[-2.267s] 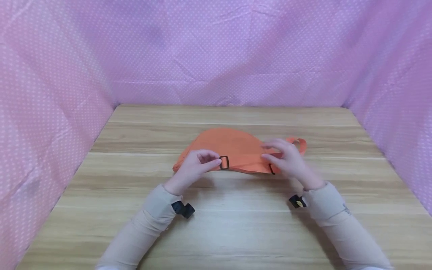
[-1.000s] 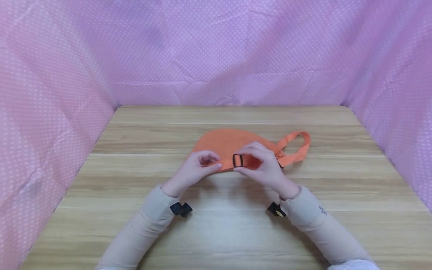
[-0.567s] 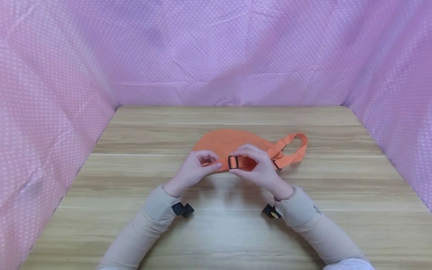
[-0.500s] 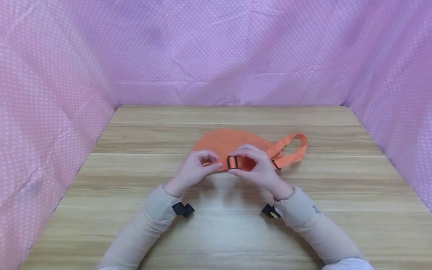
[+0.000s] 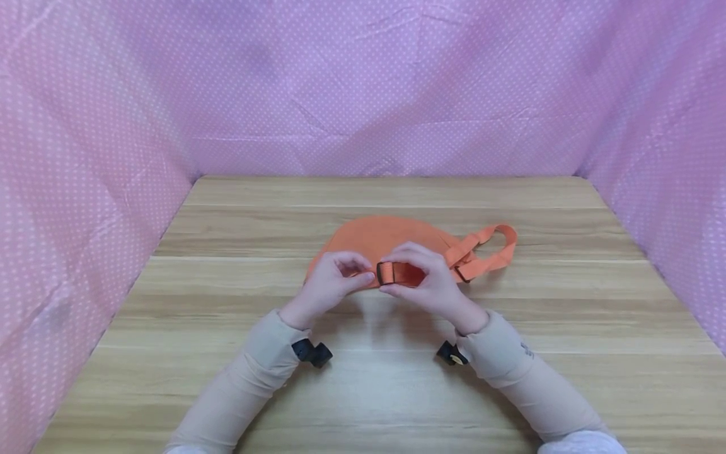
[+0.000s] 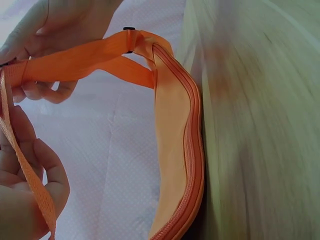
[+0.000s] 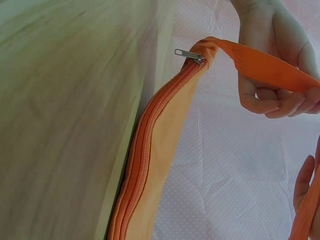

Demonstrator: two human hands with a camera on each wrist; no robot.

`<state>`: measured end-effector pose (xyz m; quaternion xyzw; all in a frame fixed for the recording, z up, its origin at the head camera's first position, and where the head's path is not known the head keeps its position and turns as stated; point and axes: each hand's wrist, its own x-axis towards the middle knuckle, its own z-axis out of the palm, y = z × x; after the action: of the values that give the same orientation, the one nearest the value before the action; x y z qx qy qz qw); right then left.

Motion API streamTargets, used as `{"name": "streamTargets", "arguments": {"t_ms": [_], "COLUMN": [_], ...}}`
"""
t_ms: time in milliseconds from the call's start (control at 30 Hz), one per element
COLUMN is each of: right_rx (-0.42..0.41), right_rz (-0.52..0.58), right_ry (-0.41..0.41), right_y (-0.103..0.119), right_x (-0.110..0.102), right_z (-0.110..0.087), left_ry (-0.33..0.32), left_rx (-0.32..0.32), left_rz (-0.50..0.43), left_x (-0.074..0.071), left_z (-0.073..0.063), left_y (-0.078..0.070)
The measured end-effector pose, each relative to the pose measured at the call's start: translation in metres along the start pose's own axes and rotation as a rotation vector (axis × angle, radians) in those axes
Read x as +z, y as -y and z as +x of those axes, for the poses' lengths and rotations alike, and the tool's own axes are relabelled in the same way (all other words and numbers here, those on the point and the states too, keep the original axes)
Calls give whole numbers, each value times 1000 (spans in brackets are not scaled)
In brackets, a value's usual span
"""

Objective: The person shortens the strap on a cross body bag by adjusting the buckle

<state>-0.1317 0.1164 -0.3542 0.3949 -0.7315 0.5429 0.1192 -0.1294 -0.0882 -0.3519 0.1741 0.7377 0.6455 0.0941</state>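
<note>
An orange waist bag lies on the table, its rounded side away from me. Along its near side my left hand pinches the orange strap between thumb and fingers. My right hand holds a black slider buckle by its top and bottom edges, with strap webbing threaded through it. The buckle is right at the left thumb tip. In the left wrist view, the strap runs from the hands to a second black slider by the bag's end. A zipper follows the bag's edge.
A loose strap loop lies to the right of the bag. The metal zipper pull sits at one end of the zipper. Wood-grain table surrounds the bag, with pink dotted cloth hanging behind and at both sides.
My right hand has come left and taken hold of the buckle, then brought it closer to my left hand. The strap loop at the right has spread wider.
</note>
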Motion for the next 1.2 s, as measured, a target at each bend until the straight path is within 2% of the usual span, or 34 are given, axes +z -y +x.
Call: {"name": "streamTargets", "arguments": {"t_ms": [133,267,433,533,633,733,867,967,1100,1200], "right_rx": [-6,-29,-61,-77,-79,-73,-60,-58,-69,-84], "right_rz": [16,8,-3,-14,-33,-29,-5,0,13,25], "right_ry": [14,19,-7,-28,-46,-63,-63,-40,-17,-11], "right_y": [-3,-6,-7,-6,-5,-5,-4,-4,-4,-4], "right_x": [4,6,6,4,2,-1,-3,-4,-3,-3], "right_z": [-2,-5,-8,-7,-7,-7,-5,-3,-4,-3], "left_ry": [27,23,6,-25,-72,-93,-88,-77,-64,-61], "left_rx": [-8,-10,42,87,102,90,93,99,76,54], "left_rz": [-32,-1,133,226,313,356,331,260,163,130], "left_x": [1,1,2,0,-4,-5,-5,-4,-2,-1], "left_z": [0,-2,-7,-10,-13,-14,-10,-8,-6,-4], "left_y": [1,2,-2,-4,-5,-6,-7,-4,-1,0]}}
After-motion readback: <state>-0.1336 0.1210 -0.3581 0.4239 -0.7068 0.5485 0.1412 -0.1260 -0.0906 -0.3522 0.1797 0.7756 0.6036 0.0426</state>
